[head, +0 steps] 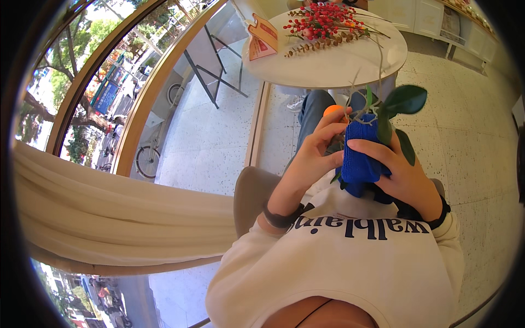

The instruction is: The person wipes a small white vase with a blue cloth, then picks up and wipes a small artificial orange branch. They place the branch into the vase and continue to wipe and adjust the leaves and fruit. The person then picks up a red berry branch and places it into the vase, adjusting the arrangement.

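A folded blue terry cloth [361,153] is gripped in my right hand [400,170], with the thumb lying across its front. A plant with thick glossy green leaves [406,100] rises out of the cloth. Its pale tangled roots [365,112] show above the cloth's upper edge. My left hand [318,145] is at the cloth's left side. Its thumb touches the cloth edge and a fingertip reaches the roots; whether it grips anything between them is hidden. A round orange object [333,110] shows just behind the left fingers, partly covered.
Ahead stands a round white table [283,74] bearing red berry branches [324,20], a dried leafy stem [316,46] and a folded printed card [264,39]. Someone sits beyond it. A curtain [131,217] and a wood-framed window [135,98] are on the left.
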{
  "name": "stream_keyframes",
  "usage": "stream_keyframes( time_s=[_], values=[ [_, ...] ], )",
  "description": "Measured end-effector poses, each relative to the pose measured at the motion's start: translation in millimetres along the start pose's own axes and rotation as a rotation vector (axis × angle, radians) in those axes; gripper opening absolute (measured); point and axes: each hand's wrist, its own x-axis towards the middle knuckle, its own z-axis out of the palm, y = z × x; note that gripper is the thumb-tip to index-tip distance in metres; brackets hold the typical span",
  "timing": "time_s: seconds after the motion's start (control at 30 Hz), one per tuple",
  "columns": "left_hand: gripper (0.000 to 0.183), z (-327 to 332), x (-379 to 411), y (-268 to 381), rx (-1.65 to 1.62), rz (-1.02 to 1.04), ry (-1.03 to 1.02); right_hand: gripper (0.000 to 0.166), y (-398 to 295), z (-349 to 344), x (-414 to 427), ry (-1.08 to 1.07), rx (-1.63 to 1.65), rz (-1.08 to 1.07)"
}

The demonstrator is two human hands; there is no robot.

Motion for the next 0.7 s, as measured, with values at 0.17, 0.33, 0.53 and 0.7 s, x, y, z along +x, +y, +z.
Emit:
stream_keyframes(
  time_s=[0.17, 0.33, 0.53, 0.7],
  values=[
    [0.038, 8, -4, 18, 0.397, 0.131, 0.109, 0.069, -10, 6, 2, 0.086, -0.073, 0.066],
    [0.038, 8, -5, 27, 0.506, 0.171, 0.080, 0.064, -4, 12, 0, 0.131, -0.055, 0.092],
    [0.043, 15, -3, 10, 0.249, 0.145, 0.033, 0.036, -7, 5, 1, 0.245, -0.081, 0.063],
    [0.043, 18, -3, 16, 0.142, 0.159, -0.014, 0.027, -10, -8, -6, 0.218, -0.032, 0.118]
  ],
)
